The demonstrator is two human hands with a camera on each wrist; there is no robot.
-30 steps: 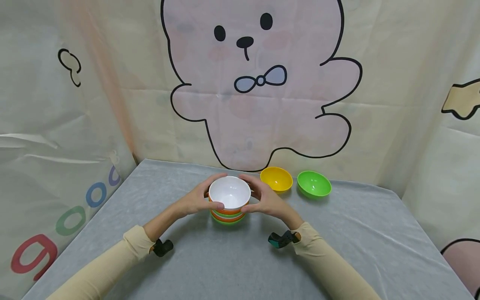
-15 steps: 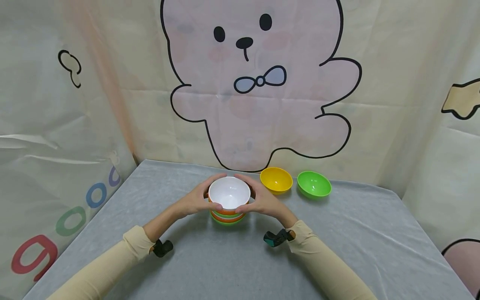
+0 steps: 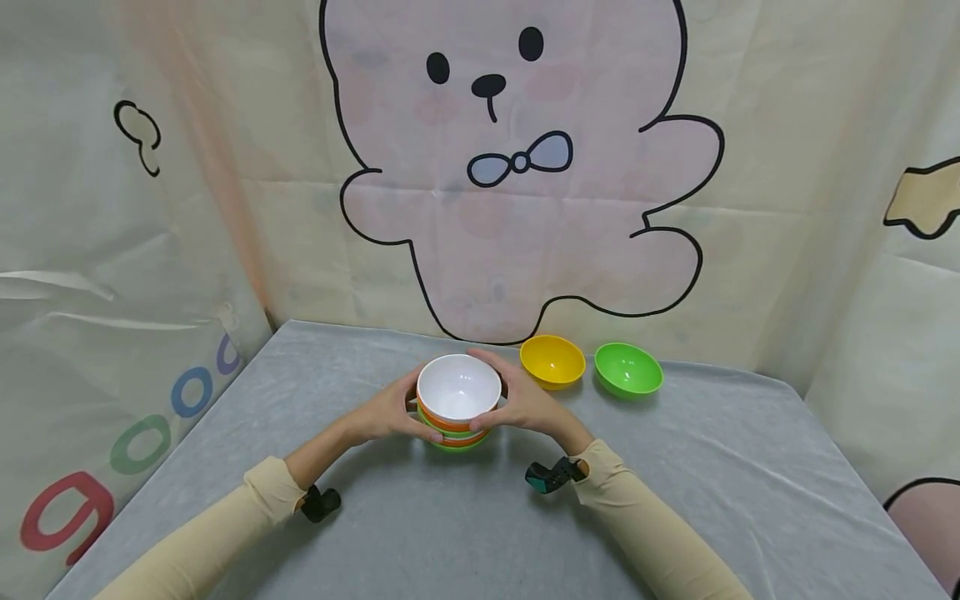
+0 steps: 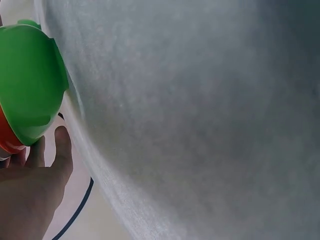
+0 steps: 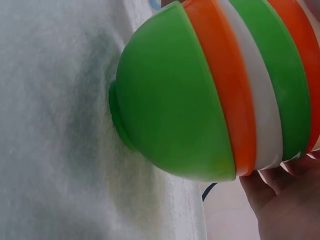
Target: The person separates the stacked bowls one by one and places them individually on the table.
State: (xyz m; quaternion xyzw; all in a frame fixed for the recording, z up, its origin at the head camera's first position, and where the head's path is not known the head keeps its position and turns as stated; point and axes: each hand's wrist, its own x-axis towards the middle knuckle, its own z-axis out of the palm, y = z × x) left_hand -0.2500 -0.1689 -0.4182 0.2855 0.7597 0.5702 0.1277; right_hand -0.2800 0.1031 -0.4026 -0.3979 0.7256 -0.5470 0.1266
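A stack of bowls (image 3: 457, 423) stands on the grey cloth, with a white bowl (image 3: 459, 385) on top and orange, green and white ones nested beneath. My left hand (image 3: 390, 410) curves round the left side of the stack, thumb low across its front. From the right, my right hand (image 3: 528, 404) holds the upper bowls, its thumb at the front just below the white rim. In the right wrist view the bottom green bowl (image 5: 170, 100) shows its foot by the cloth, and my fingers (image 5: 257, 192) lie along the upper bowls. The left wrist view catches only part of the green bowl (image 4: 30, 80).
A yellow bowl (image 3: 552, 362) and a green bowl (image 3: 628, 369) sit upright at the back of the table (image 3: 465, 533), right of the stack. Behind the table hangs a cream curtain (image 3: 750, 250) printed with a bear. Each wrist wears a small dark camera.
My left hand has slid a little lower on the stack, its thumb dropping from near the white rim. My right hand has moved slightly left, closer round the bowls. The stack stays in place.
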